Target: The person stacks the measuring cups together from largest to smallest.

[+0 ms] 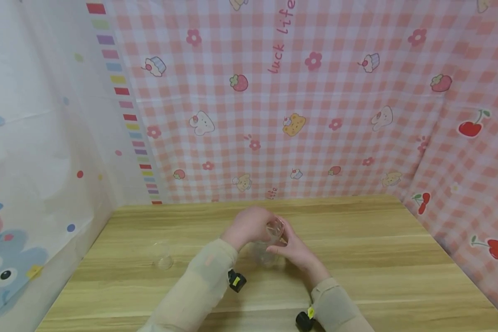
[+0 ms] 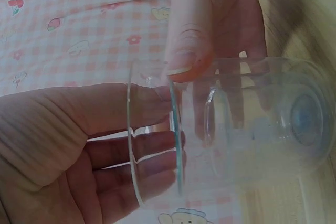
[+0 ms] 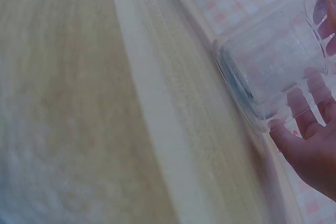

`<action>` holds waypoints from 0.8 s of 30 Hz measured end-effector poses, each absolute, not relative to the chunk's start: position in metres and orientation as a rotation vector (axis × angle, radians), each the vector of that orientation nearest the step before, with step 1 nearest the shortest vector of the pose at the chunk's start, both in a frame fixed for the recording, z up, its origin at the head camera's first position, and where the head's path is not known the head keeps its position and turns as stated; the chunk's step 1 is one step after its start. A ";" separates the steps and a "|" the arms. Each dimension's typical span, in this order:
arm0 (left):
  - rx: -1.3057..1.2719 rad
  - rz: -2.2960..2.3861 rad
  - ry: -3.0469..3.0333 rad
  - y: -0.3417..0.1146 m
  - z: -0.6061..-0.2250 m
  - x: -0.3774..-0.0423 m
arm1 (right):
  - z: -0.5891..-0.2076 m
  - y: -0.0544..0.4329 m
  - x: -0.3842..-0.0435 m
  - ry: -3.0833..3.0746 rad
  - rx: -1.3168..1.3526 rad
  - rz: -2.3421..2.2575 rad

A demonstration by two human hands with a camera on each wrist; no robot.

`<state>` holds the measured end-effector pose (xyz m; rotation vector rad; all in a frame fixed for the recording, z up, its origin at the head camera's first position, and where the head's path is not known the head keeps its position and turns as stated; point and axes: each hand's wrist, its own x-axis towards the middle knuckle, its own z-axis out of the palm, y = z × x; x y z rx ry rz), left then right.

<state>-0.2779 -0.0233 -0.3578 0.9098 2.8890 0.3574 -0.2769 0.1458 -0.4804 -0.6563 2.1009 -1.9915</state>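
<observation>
Two clear cups show in the left wrist view, the inner cup [image 2: 149, 71] sitting partway inside the outer cup [image 2: 273, 156], with their two rims a short way apart. My left hand [image 1: 254, 224] pinches the inner cup near its rim, thumb on one side and fingers on the other. From the other side, my right hand [image 1: 295, 249] grips the outer cup with thumb and fingers spread around its wall. The cups are tilted, the outer cup's base near the wooden table [image 1: 357, 276]. In the right wrist view, my left fingers appear at the far end of the cups.
Another clear, round glass-like vessel [image 1: 164, 262] stands on the left part of the table, its outline faint. A pink checked cloth [image 1: 274, 152] hangs behind the table, and a white printed cloth [image 1: 54, 152] closes off the left side.
</observation>
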 end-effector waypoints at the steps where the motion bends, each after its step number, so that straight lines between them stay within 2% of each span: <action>1: 0.917 0.354 2.896 -0.023 -0.359 -0.278 | -0.480 0.146 -0.277 2.097 -0.654 -1.995; 24: 1.081 0.139 3.151 -0.028 -0.373 -0.276 | -0.480 0.145 -0.276 2.088 -0.648 -1.995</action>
